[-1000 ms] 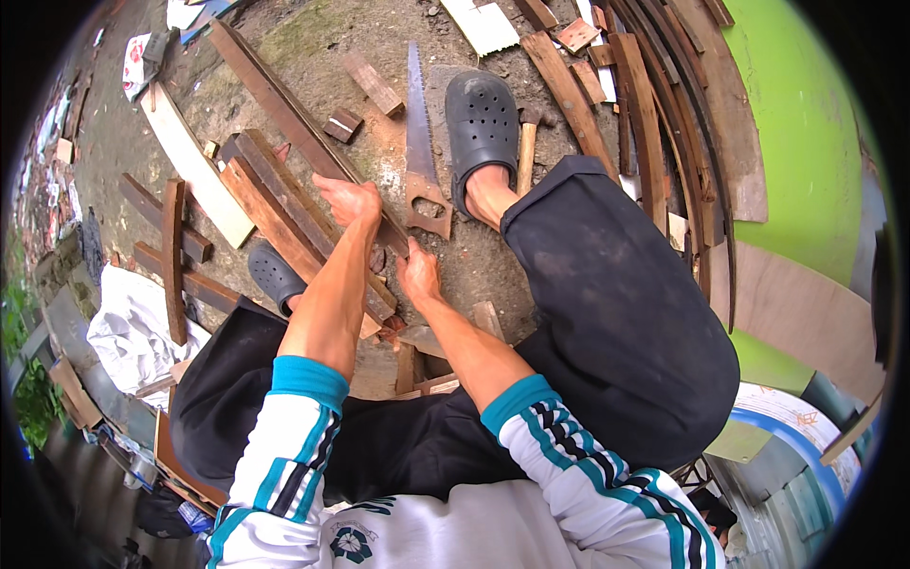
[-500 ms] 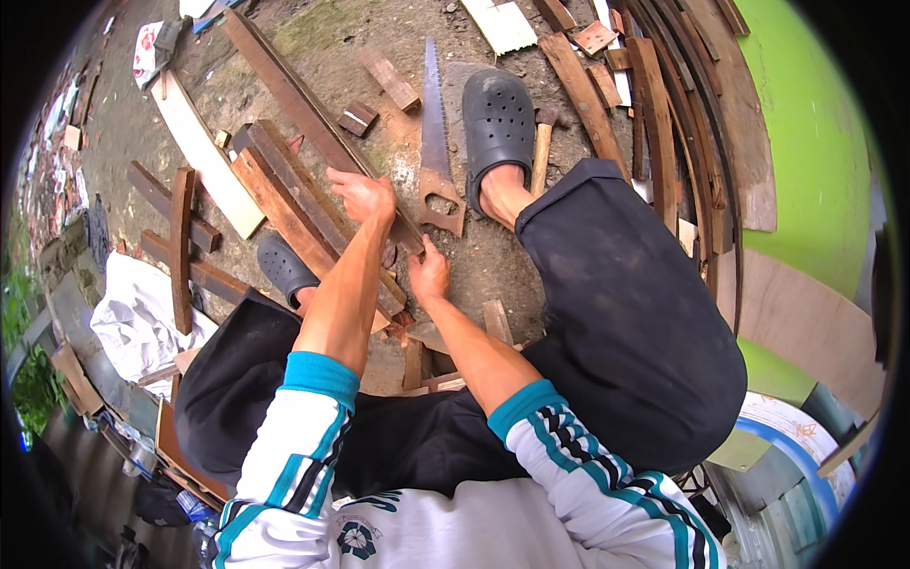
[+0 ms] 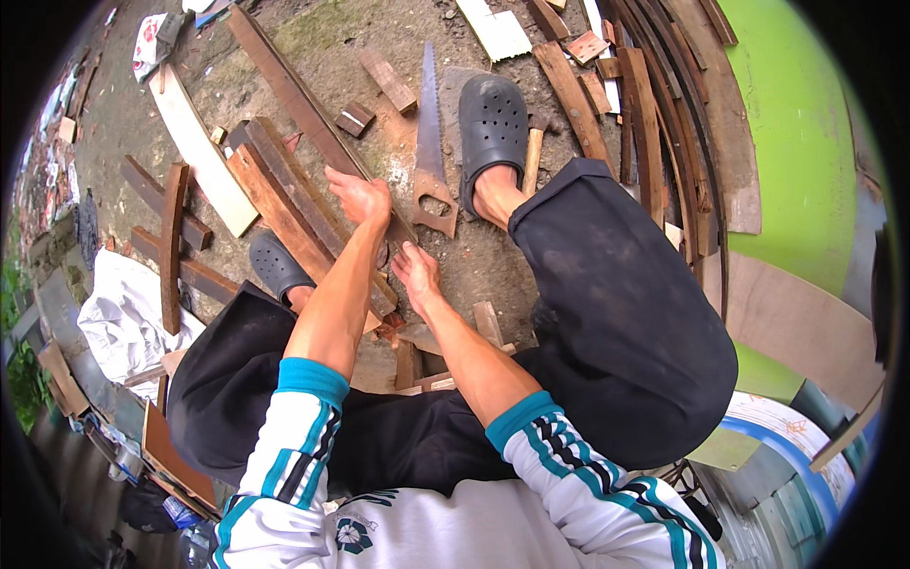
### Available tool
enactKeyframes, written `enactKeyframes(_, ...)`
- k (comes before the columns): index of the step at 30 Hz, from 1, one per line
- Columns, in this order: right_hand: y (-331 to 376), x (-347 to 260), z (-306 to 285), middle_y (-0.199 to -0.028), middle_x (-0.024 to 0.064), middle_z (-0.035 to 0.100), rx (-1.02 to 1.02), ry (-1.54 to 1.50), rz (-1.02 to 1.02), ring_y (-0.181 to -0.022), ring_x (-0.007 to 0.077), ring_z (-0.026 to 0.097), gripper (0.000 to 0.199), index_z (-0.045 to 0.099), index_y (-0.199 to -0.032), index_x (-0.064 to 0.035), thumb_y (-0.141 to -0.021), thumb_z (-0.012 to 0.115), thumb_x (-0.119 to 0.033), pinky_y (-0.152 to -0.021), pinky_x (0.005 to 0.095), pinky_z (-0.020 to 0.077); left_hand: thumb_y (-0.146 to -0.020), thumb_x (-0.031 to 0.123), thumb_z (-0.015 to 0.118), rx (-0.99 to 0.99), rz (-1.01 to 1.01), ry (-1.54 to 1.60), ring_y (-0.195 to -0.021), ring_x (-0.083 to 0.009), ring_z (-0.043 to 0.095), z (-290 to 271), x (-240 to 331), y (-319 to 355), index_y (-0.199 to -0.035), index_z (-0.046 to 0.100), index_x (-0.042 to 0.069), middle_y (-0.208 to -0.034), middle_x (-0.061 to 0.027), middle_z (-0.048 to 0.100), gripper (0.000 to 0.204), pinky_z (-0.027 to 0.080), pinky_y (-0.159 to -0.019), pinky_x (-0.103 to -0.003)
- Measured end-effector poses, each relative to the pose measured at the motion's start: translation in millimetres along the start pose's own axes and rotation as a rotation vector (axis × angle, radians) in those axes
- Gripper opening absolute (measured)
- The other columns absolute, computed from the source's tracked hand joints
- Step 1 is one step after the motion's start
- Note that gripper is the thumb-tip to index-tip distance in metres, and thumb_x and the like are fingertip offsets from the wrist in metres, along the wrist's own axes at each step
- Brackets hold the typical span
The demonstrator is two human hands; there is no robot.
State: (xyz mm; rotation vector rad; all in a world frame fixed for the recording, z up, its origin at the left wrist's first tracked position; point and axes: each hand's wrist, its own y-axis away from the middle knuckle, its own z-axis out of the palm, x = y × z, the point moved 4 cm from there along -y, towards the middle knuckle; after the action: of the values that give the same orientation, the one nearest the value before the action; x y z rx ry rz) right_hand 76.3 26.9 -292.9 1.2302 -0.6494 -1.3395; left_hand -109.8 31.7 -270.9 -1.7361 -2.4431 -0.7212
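Note:
A long brown plank (image 3: 294,95) lies slantwise on the ground, its near end between my feet. My left hand (image 3: 362,199) rests across it near that end, fingers stretched past its left edge. Just below the plank's near end is my right hand (image 3: 417,273), open, with its fingers apart and nothing seen in them. Left of the plank lie shorter dark wood pieces (image 3: 294,171) side by side. A handsaw (image 3: 430,142) with a wooden handle lies to the right, its blade pointing away from me.
A hammer (image 3: 533,161) lies beside my right clog (image 3: 493,119). Many long wood strips (image 3: 649,133) are heaped at right, along a green panel (image 3: 796,142). At left are a pale board (image 3: 199,156), crossed wood pieces (image 3: 173,247) and a white cloth (image 3: 128,308).
My right hand has let go of the plank's near end and drawn back slightly, fingers opening. My left hand stays across the plank. The whole view has shifted a little.

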Motion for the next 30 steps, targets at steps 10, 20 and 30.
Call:
enactKeyframes(10, -8, 8, -3, -0.135, 0.0148, 0.051, -0.046, 0.243, -0.028, -0.127, 0.0291, 0.048, 0.047, 0.049, -0.135, 0.0002, -0.103, 0.052, -0.034, -0.109, 0.0423, 0.0431, -0.073, 0.012, 0.075, -0.005, 0.025, 0.031, -0.105, -0.0456, 0.061, -1, -2, 2, -0.149, 0.017, 0.005, -0.125, -0.0253, 0.051, 0.096, 0.05, -0.091, -0.052)
enactKeyframes(20, -8, 3, -7, -0.139, 0.0181, 0.047, -0.1, 0.323, -0.022, -0.131, 0.0316, 0.046, 0.053, 0.04, -0.143, 0.0011, -0.104, 0.049, -0.034, -0.11, 0.0419, 0.0426, -0.073, 0.012, 0.074, -0.057, 0.022, 0.065, -0.113, -0.0484, 0.056, -7, 3, 8, -0.146, 0.019, 0.003, -0.129, -0.0292, 0.05, 0.092, 0.046, -0.098, -0.052)
enactKeyframes(30, -12, -6, -12, -0.143, 0.0188, 0.045, -0.126, 0.482, 0.021, -0.131, 0.0311, 0.047, 0.055, 0.042, -0.14, 0.0031, -0.104, 0.048, -0.037, -0.108, 0.0446, 0.0436, -0.074, 0.017, 0.078, -0.012, -0.05, -0.111, -0.104, -0.0421, 0.063, -5, 10, 4, -0.147, 0.018, 0.005, -0.124, -0.022, 0.051, 0.095, 0.053, -0.088, -0.05)
